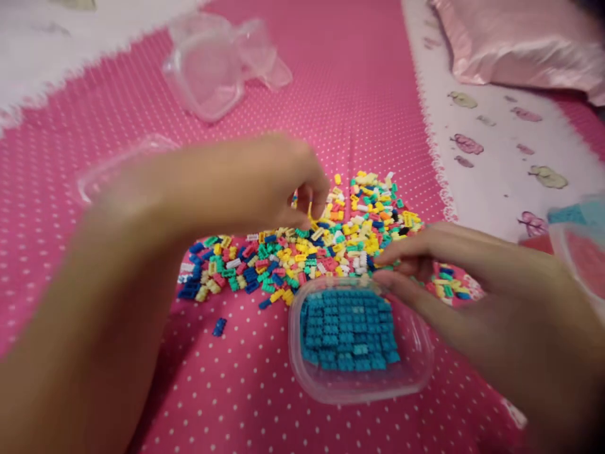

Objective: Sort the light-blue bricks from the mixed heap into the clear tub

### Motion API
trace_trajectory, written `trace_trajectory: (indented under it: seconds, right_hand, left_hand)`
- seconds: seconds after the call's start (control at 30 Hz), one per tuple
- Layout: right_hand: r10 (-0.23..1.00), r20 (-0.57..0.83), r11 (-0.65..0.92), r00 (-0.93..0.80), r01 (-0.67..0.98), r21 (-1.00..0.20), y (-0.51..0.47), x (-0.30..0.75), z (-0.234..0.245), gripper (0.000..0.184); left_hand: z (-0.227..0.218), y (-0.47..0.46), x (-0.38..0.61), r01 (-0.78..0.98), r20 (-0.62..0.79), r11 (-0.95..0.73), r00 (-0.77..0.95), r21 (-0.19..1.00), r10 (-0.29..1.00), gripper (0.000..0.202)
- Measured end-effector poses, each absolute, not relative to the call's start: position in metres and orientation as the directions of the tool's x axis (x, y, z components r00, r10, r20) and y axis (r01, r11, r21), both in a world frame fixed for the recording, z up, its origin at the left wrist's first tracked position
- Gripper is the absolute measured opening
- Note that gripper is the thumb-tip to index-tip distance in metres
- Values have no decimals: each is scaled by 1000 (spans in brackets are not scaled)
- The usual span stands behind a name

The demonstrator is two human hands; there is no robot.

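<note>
From my end, the loose bricks [302,257] read as hard moulded plastic, knobbly and mostly matt. The blue bricks [350,331] look ridged with a faint sheen. I see clear, smooth, glossy plastic in the tub [411,362] and the far containers [208,72]. The pink cloth [227,391] looks matt; the pillow-like bundle [524,50] shines like satin, slightly creased.

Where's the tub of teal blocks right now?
In the head view, the tub sits low, right of centre, on the pink dotted cloth, at the near edge of the mixed block pile, left of the right hand.
</note>
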State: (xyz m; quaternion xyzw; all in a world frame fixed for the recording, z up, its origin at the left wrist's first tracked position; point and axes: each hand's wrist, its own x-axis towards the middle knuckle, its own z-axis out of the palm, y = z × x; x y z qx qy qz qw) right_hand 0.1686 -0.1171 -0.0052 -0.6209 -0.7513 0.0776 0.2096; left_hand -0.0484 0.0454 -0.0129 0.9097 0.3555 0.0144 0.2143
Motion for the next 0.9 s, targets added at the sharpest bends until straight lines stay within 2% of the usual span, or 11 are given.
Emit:
trace_trajectory:
  seconds: [0.1,0.17,0.23,0.37,0.5,0.67,0.73,0.83,0.9]
  right_hand:
    - [978,188,185,-94,813,-552,-99,178,-13,4]
    - [983,161,176,-92,736,-653,-91,182,-15,12]
    - [983,148,179,-105,688,-704,-89,182,-15,17]
    - [984,106,180,-146,738,-651,-90,179,-16,20]
    - [970,212,227,-122,774,-591,-83,190,-32,21]
    - [942,331,241,-55,795,-556,-76,204,-50,33]
    - [939,338,250,-62,797,-550,-75,207,-55,34]
    - [938,335,271,-89,790,-550,-74,209,-61,37]
    - [935,342,282,-96,787,-549,-72,210,-66,38]
  left_hand:
    - [7,41,-47,561,-169,-761,827,325,537,25]
    - [9,35,-44,566,-163,-773,824,288,542,20]
    - [6,31,-39,552,-175,-785,834,282,523,16]
    - [4,28,-33,523,-195,-804,852,282,486,14]
    - [18,31,-46,609,-157,-774,793,174,589,18]
    - [46,31,-76,761,-124,-648,647,35,752,18]
    - [50,29,-81,793,-185,-608,605,48,774,20]
    - [48,31,-82,765,-348,-619,637,176,688,24]
    - [46,35,-86,777,-396,-594,622,207,676,27]
